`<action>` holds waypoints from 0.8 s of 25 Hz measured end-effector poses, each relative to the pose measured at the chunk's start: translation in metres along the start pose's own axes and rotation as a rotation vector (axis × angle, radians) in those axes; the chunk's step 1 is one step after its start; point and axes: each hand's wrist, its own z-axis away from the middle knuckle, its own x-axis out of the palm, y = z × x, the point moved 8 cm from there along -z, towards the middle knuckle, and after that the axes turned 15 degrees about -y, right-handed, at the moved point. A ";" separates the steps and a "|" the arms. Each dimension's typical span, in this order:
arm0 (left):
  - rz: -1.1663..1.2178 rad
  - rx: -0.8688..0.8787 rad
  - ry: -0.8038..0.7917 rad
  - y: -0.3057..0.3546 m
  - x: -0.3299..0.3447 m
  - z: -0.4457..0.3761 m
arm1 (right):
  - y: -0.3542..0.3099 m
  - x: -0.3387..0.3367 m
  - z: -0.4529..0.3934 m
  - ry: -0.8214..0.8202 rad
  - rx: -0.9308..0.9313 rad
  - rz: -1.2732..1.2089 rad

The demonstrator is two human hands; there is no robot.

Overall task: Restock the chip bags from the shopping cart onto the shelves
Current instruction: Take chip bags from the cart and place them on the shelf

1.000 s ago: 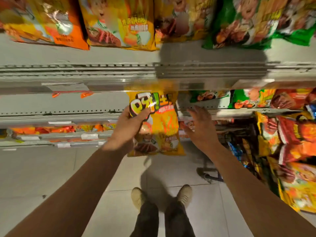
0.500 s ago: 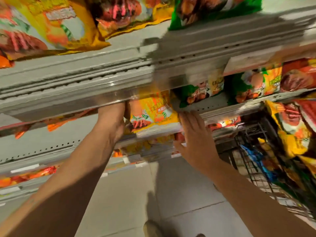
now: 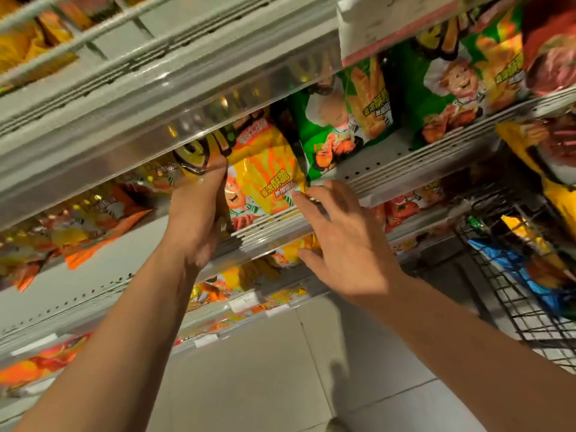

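Note:
A yellow chip bag (image 3: 265, 179) stands on the grey shelf (image 3: 374, 169), tucked under the shelf above. My left hand (image 3: 194, 219) grips its left edge, fingers curled up behind the bag. My right hand (image 3: 339, 241) has straight fingers, and its fingertips touch the bag's lower right corner. Green chip bags (image 3: 343, 120) stand right of the yellow one on the same shelf. The black wire shopping cart (image 3: 514, 294) at the right holds blue and yellow bags.
Orange bags (image 3: 87, 219) lie on the shelf to the left. More yellow bags (image 3: 243, 282) sit on lower shelves. The shelf above (image 3: 156, 98) hangs close over the bags. Grey floor tiles (image 3: 280, 369) lie below.
The view has tilted up and closer. The yellow bag went from held in front of the shelves to standing on the shelf. My right hand moved to its lower corner.

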 end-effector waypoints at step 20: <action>-0.697 0.028 0.107 0.021 0.011 0.070 | -0.013 -0.021 0.027 -0.225 0.030 -0.318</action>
